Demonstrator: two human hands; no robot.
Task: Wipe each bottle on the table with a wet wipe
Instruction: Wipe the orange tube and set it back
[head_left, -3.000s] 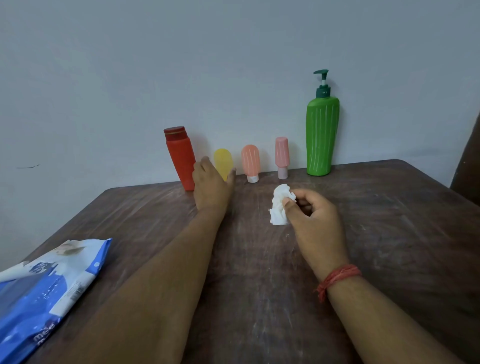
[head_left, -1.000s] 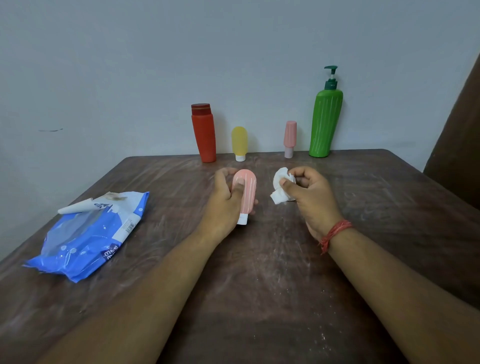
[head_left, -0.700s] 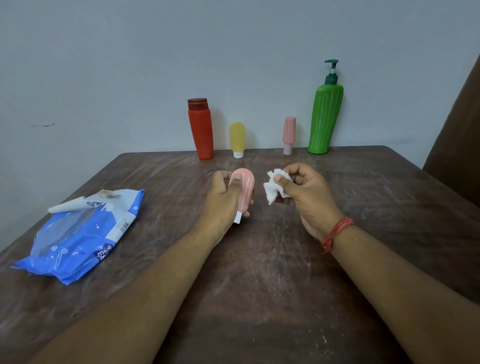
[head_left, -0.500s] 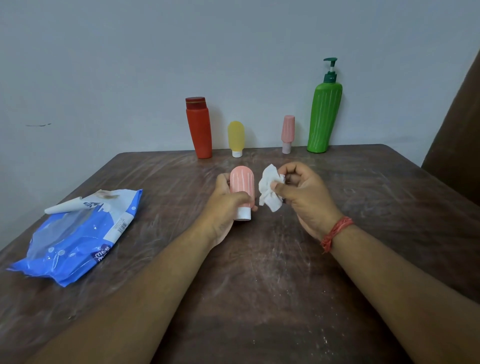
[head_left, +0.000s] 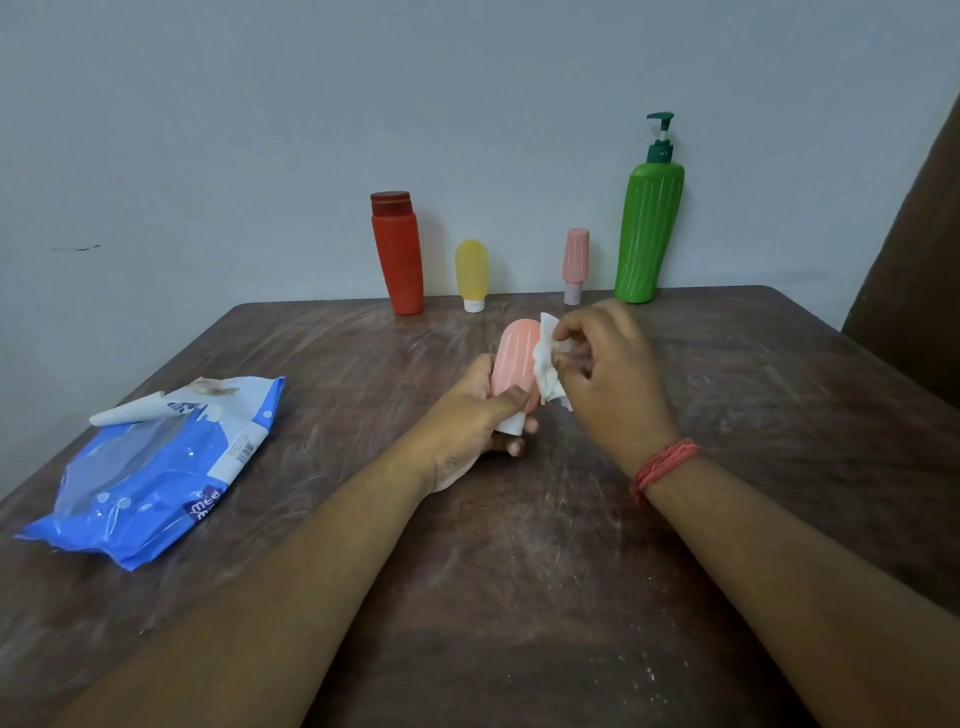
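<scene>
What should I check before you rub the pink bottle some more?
1. Left hand grips the salmon bottle near its white cap: ok.
2. Right hand pinches the wipe: ok.
3. Wipe touches the bottle's side: ok.
4. Wipe wet enough: cannot tell.
5. Red bottle, yellow bottle, small pink bottle and green pump bottle upright by the wall: ok.

Dim, even light; soft wide-angle view

Pack lettering too small.
</scene>
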